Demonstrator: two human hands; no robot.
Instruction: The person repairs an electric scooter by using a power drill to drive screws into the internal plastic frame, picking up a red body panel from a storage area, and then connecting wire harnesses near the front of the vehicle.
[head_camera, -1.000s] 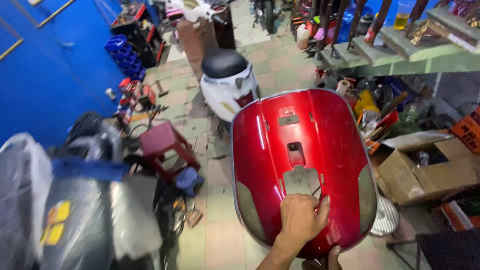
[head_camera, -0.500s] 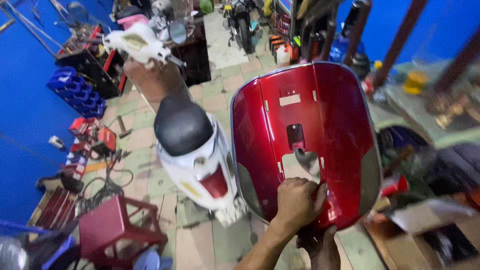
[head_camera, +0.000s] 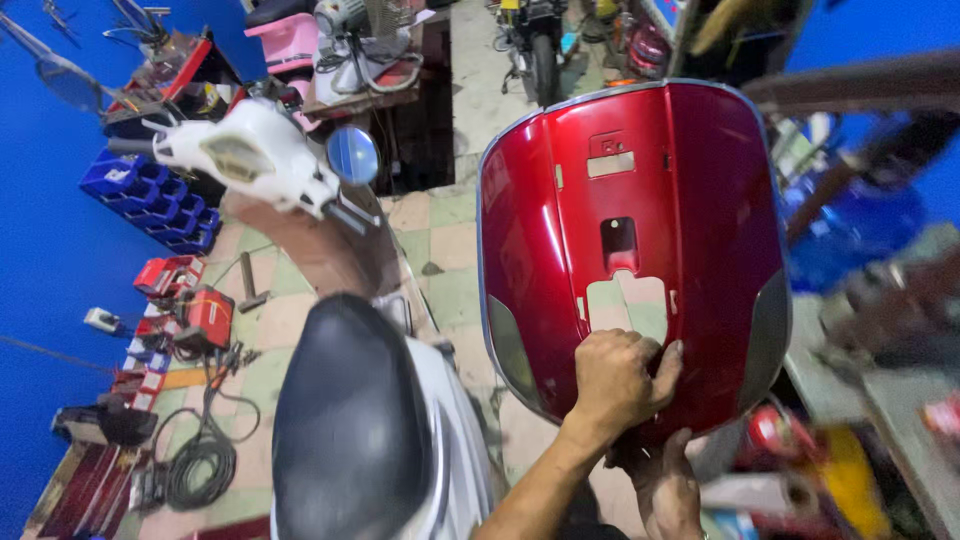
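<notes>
Panel: glossy red plastic scooter front panel (head_camera: 640, 230) is standing upright at centre right.
Left hand (head_camera: 615, 385): is curling its fingers through the panel's lower cutout.
Right hand (head_camera: 665, 490): is gripping the panel's bottom edge from beneath.
Left of frame: white scooter with black seat (head_camera: 350, 430).

Scooter (head_camera: 370, 440) left of held panel (head_camera: 640, 240)

One camera, worn on the person's head, looks steeply down and forward from standing height over a tiled workshop floor (head_camera: 440, 240). It sits close to a glossy red scooter front panel (head_camera: 640, 230), with a white scooter (head_camera: 350, 400) just left.
</notes>
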